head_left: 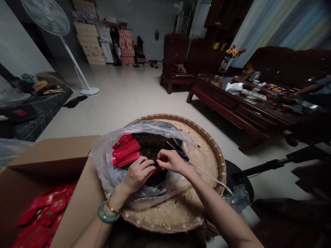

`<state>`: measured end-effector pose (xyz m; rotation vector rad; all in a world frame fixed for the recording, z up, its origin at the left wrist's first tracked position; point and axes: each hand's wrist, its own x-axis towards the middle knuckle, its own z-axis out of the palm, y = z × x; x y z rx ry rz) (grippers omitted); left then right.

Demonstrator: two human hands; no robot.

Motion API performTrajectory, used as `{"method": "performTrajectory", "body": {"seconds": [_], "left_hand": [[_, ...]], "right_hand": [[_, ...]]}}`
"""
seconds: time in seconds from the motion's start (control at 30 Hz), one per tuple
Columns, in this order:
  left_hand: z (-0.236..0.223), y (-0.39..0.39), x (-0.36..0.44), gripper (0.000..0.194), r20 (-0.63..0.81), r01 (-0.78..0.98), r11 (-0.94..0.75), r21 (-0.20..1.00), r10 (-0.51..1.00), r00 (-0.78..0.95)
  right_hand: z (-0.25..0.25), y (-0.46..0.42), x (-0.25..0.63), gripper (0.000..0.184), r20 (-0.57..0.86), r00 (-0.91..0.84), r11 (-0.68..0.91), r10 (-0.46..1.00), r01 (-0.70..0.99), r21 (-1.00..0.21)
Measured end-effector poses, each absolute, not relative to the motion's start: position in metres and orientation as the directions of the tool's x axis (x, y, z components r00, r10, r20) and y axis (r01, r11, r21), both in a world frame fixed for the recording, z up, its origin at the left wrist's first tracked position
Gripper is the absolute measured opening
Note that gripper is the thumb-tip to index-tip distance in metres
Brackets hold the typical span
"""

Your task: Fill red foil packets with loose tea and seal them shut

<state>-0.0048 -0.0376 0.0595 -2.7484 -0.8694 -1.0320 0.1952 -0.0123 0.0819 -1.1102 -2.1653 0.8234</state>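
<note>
My left hand [138, 173] is closed around a small red packet [156, 167], mostly hidden by the fingers. Against the packet's upper end, my right hand [171, 160] is pinched closed; a dark bit shows near the fingertips, but what they hold is hidden. Both hands are over a clear plastic bag [103, 168] of dark dried leaves [151, 143], which look like tea. On the leaves, left of my hands, lies a stack of flat red packets [126, 153]. A black clamp-like tool [181, 151] with a white cord rests open beside my right hand.
Under the bag is a round woven bamboo tray [216, 155] with scattered leaf bits. At left stands an open cardboard box [77, 199] holding many red packets [49, 210]. A dark stand [240, 179] is at right. Beyond are a white fan [89, 91] and a wooden table [227, 103].
</note>
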Motion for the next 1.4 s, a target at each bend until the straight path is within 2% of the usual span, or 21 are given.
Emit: {"method": "performTrajectory", "body": {"seconds": [0.23,0.53,0.7,0.83,0.87,0.93,1.0,1.07,1.1,1.17,1.27,1.4], "left_hand": [[0.062,-0.033,-0.009,0.011,0.596,0.546,-0.831,0.103,0.491,0.635],[0.059,-0.032,-0.012,0.008,0.584,0.572,-0.803,0.169,0.549,0.598],[0.06,-0.032,-0.012,0.008,0.607,0.551,-0.798,0.244,0.569,0.555],[0.059,-0.031,-0.011,0.008,0.608,0.472,-0.782,0.407,0.618,0.499],[0.058,-0.031,-0.01,0.007,0.594,0.451,-0.762,0.465,0.646,0.478],[0.057,-0.029,-0.007,0.007,0.542,0.424,-0.67,0.609,0.742,0.394],[0.055,-0.026,-0.002,0.009,0.431,0.376,-0.495,0.783,0.868,0.245],[0.054,-0.023,0.004,0.032,0.237,0.235,-0.265,0.935,0.961,0.139],[0.053,-0.022,0.008,0.045,0.128,0.145,-0.152,0.978,0.978,0.163],[0.052,-0.02,0.013,0.058,-0.05,0.031,0.043,0.999,0.955,0.294],[0.047,-0.019,0.017,0.046,-0.218,0.013,0.232,0.973,0.893,0.394],[0.044,-0.021,0.018,0.035,-0.266,0.066,0.262,0.963,0.877,0.399]], "right_hand": [[0.082,-0.013,0.199,0.005,0.185,-0.56,0.533,0.808,0.561,-0.633],[0.091,-0.016,0.198,0.012,0.163,-0.629,0.615,0.76,0.615,-0.493],[0.093,-0.021,0.2,0.018,0.216,-0.626,0.63,0.75,0.574,-0.524],[0.084,-0.019,0.201,0.048,0.28,-0.543,0.581,0.792,0.526,-0.622],[0.081,-0.017,0.2,0.048,0.274,-0.532,0.562,0.801,0.512,-0.65],[0.075,-0.013,0.198,0.029,0.242,-0.513,0.51,0.823,0.482,-0.713],[0.069,-0.008,0.195,0.009,0.204,-0.448,0.421,0.87,0.461,-0.782],[0.064,-0.004,0.193,0.011,0.151,-0.345,0.299,0.926,0.429,-0.852],[0.061,-0.003,0.192,0.015,0.119,-0.299,0.238,0.947,0.403,-0.883],[0.057,0.0,0.19,0.023,0.054,-0.254,0.14,0.966,0.333,-0.933],[0.058,0.001,0.19,0.029,-0.004,-0.244,0.066,0.97,0.275,-0.959],[0.069,0.001,0.187,0.032,0.076,-0.25,0.17,0.965,0.379,-0.91]]}}
